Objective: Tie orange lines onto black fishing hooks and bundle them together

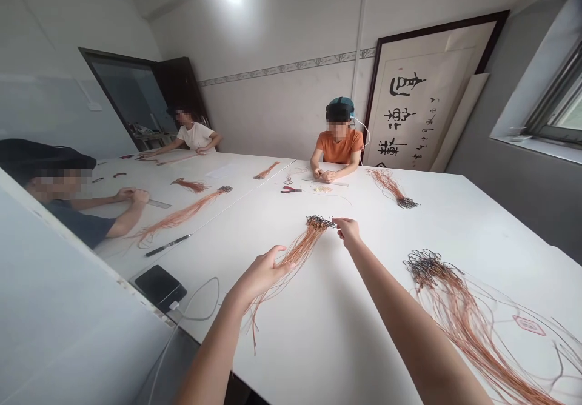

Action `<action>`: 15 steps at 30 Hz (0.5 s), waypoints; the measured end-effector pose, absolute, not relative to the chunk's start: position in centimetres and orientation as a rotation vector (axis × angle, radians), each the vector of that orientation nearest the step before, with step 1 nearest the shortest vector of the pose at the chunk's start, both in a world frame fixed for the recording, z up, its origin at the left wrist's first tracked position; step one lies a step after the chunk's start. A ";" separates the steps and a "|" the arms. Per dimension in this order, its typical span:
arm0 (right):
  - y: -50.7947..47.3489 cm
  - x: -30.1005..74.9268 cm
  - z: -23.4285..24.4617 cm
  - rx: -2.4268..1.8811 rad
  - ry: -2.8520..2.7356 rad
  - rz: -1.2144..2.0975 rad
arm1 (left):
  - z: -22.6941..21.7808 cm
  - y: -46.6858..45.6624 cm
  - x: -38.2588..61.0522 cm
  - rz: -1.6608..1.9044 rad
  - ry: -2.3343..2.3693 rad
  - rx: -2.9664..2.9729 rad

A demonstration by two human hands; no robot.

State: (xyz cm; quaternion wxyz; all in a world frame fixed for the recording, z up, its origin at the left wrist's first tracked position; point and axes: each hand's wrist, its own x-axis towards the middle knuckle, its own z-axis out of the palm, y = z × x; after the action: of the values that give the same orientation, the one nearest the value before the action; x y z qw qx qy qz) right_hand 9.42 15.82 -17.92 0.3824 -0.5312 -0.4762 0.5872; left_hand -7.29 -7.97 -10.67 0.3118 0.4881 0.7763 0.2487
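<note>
A bundle of thin copper-coloured cords (297, 250) with dark knotted ends lies on the white table (345, 332) in front of me. My left hand (264, 271) grips the cords around their middle, fingers closed on them. My right hand (348, 230) pinches the dark knotted end of the same bundle at its far tip. The loose tails trail back toward me past my left wrist.
A bigger heap of the same cords (459, 314) lies at my right. More bundles (393, 190) (182, 214) lie farther off. Red pliers (290, 190), a black pen (167, 245) and a phone on a cable (159, 285) sit on the table. Three people work around it.
</note>
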 end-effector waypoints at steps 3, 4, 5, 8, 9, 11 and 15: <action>16.5 8.0 -19.0 -1.440 -1.250 1.455 | -11.3 -8.7 -8.2 0.598 2.091 1.288; 16.8 7.6 -19.3 -1.458 -1.264 1.438 | -11.5 -8.9 -8.5 0.580 2.097 1.288; 17.0 7.2 -19.6 -1.474 -1.279 1.421 | -11.7 -9.2 -8.8 0.564 2.100 1.289; 17.7 6.2 -20.3 -1.504 -1.319 1.375 | -12.0 -10.1 -9.4 0.507 2.124 1.303; 17.9 5.9 -20.6 -1.511 -1.329 1.361 | -12.0 -10.4 -9.5 0.477 2.140 1.309; 18.4 5.4 -21.0 -1.522 -1.347 1.331 | -11.8 -11.0 -9.5 0.401 2.176 1.316; 19.1 4.9 -21.7 -1.529 -1.380 1.246 | -11.3 -12.0 -9.4 0.234 2.266 1.320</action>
State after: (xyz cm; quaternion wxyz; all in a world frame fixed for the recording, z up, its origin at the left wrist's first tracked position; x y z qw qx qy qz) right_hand 4.93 19.10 -21.66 0.3589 -0.5929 -0.5350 0.4831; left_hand -9.36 -12.03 -11.31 0.2517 0.4853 0.8329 0.0859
